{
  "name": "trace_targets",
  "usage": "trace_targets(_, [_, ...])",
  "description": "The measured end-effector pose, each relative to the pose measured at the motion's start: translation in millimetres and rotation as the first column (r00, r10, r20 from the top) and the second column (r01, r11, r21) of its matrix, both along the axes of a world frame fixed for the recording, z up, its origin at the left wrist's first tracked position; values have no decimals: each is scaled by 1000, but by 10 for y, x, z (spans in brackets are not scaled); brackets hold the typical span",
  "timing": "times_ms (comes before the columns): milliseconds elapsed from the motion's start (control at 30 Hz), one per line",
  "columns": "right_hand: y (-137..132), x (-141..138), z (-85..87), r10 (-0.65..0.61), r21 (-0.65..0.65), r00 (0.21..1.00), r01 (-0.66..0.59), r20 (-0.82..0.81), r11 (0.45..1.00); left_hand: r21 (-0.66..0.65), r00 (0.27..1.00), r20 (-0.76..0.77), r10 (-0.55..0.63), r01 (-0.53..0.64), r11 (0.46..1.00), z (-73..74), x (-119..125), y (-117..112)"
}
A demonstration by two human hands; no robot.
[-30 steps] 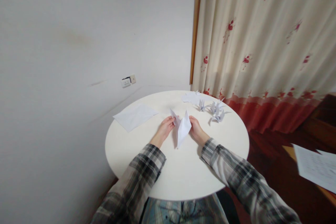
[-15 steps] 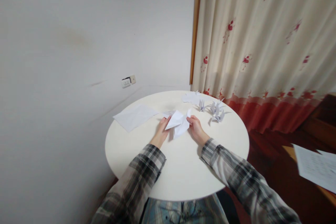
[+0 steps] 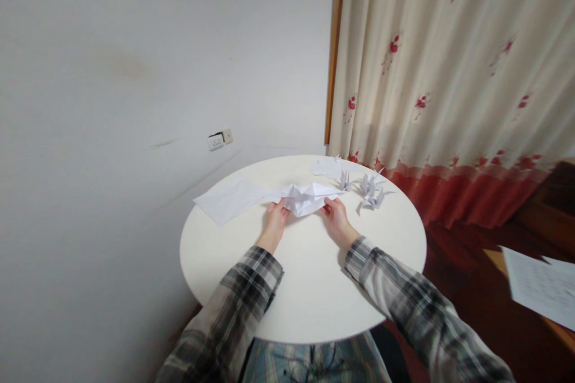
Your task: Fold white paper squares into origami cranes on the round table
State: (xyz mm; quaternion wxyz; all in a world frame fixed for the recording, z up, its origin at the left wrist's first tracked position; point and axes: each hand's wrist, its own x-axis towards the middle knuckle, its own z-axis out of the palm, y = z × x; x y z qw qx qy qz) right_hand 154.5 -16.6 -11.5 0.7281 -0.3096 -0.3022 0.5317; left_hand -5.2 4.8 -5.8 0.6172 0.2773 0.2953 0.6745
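A partly folded sheet of white paper (image 3: 305,200) stretches between my two hands, just above the round table. Its middle shows several creases and raised flaps, with pointed ends spreading left and right. My left hand (image 3: 275,218) pinches its left side, thumb on top. At the right side, my right hand (image 3: 336,216) pinches the paper's near edge. Fingers under the sheet are partly hidden. Several folded paper cranes (image 3: 371,190) stand beyond my right hand. A flat white sheet (image 3: 231,198) lies to the left of my left hand.
The round white table (image 3: 309,287) stands close to the wall. More paper pieces (image 3: 327,166) lie at its far edge. A patterned curtain (image 3: 449,72) hangs behind on the right. Written sheets (image 3: 539,284) rest on a wooden surface at lower right.
The folded paper has been spread wider and flatter between my hands; its upright flaps have come down and its ends now point outward. Both hands keep their hold nearly in place.
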Motion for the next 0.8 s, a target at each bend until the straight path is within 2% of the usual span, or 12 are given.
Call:
trace_targets(233, [36, 22, -42, -74, 19, 997, 73, 16, 997, -10, 998, -33, 49, -50, 999, 11, -18, -14])
trace_targets(533, [46, 16, -65, -100, -12, 995, 100, 12, 995, -44, 992, -50, 119, -122, 992, -5, -20, 14])
trace_targets(800, [35, 8, -51, -169, -35, 985, 168, -20, 985, -70, 989, -12, 147, -147, 987, 11, -3, 8])
